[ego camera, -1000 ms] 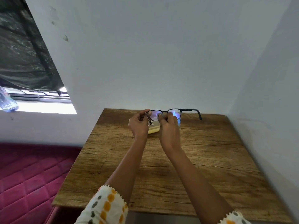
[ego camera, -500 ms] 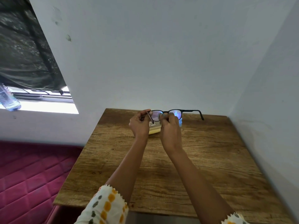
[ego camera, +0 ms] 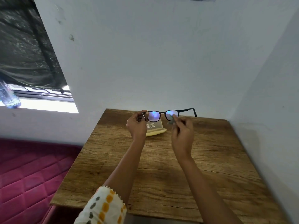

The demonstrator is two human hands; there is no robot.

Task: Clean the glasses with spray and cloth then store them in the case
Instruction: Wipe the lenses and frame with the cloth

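Head view: the glasses (ego camera: 154, 115) are held in the air just above the open yellow case (ego camera: 156, 132), which lies on the wooden bench (ego camera: 161, 175). Left of the case, the left hand (ego camera: 137, 126) pinches the frame's left end. Right of the case, the right hand (ego camera: 182, 135) is blurred, with its fingers curled round a small grey cloth (ego camera: 171, 119) at the right lens. One temple sticks out to the right. Far left of the case, a bottle (ego camera: 8, 97) stands on the window sill.

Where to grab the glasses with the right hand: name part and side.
Likely the free temple arm of the glasses, from the right: it juts out open and bare, clear of the lenses, while the left hand grips the opposite end.
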